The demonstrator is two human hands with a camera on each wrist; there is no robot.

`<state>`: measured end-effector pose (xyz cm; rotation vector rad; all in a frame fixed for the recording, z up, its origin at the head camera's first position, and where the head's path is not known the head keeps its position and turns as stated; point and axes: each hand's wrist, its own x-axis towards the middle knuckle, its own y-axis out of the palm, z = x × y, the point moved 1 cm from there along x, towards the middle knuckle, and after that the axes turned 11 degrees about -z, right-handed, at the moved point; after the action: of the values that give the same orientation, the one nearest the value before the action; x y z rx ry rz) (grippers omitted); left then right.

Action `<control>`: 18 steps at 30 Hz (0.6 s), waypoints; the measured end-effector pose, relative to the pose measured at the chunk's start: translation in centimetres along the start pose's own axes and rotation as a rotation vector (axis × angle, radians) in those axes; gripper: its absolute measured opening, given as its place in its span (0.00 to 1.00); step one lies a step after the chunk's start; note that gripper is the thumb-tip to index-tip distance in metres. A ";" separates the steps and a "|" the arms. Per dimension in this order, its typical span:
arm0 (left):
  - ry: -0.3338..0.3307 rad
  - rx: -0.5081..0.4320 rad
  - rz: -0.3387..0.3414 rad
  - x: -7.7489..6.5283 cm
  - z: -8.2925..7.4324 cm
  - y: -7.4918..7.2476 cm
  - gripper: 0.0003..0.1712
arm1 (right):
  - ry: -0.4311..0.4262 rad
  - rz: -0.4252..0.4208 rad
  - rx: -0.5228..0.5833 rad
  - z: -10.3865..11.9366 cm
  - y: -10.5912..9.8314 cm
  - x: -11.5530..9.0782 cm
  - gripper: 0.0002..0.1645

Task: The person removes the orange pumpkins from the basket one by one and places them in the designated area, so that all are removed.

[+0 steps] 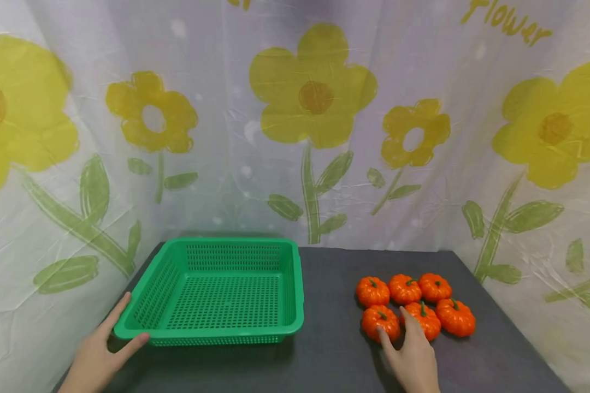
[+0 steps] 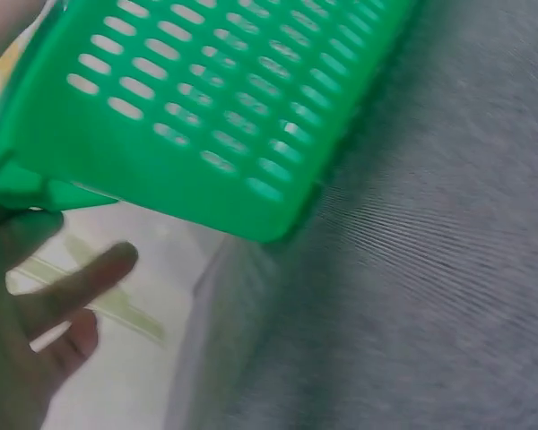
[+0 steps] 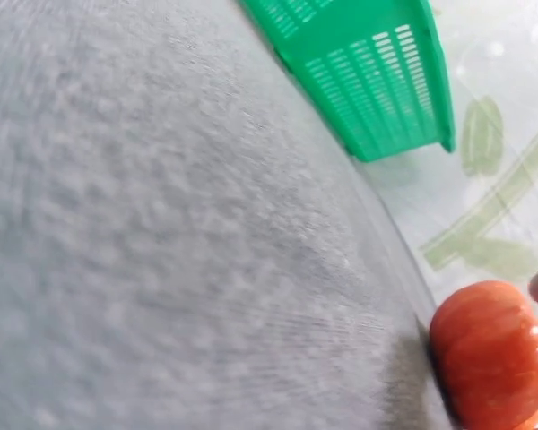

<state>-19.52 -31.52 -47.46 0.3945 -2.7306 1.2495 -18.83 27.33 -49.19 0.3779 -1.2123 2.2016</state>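
A green plastic basket (image 1: 226,332) with slotted walls stands at the left of the dark tabletop. My left hand (image 1: 95,349) is at its near left corner, thumb at the front rim and fingers along the left side. In the left wrist view, the fingers (image 2: 76,287) are extended below the basket's rim. Several small orange pumpkins with green stems sit in two rows at the right. My right hand (image 1: 413,357) reaches over the near row, thumb and forefinger spread about the front left pumpkin (image 1: 379,322); the forefinger partly covers the middle pumpkin (image 1: 424,323).
The dark grey tabletop (image 1: 329,305) spans the space between basket and pumpkins. Behind and at both sides hangs a pale curtain (image 1: 226,180) printed with yellow flowers. The far row includes a left pumpkin (image 1: 372,291) and a right pumpkin (image 1: 435,287).
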 end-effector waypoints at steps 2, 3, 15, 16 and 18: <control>0.025 0.001 0.011 0.1 -0.2 -0.3 0.55 | -0.038 -0.095 0.022 -0.1 -0.2 0.3 0.43; 0.036 0.003 0.012 0.2 -0.3 -0.5 0.54 | -0.062 -0.146 0.033 -0.1 -0.2 0.5 0.43; 0.247 0.271 -0.147 2.1 -5.2 -1.2 0.59 | -0.120 -0.160 0.120 3.5 -0.6 3.5 0.38; 0.253 0.299 -0.136 2.3 -5.7 -1.1 0.60 | -0.121 -0.118 0.122 4.3 -0.4 3.7 0.39; 0.269 0.346 -0.121 2.6 -6.6 -0.8 0.61 | -0.131 -0.034 0.116 6.1 0.2 4.2 0.44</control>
<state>-21.83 -27.52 -42.05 0.3836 -2.2378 1.6124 -22.42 23.61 -43.87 0.5935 -1.1397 2.2534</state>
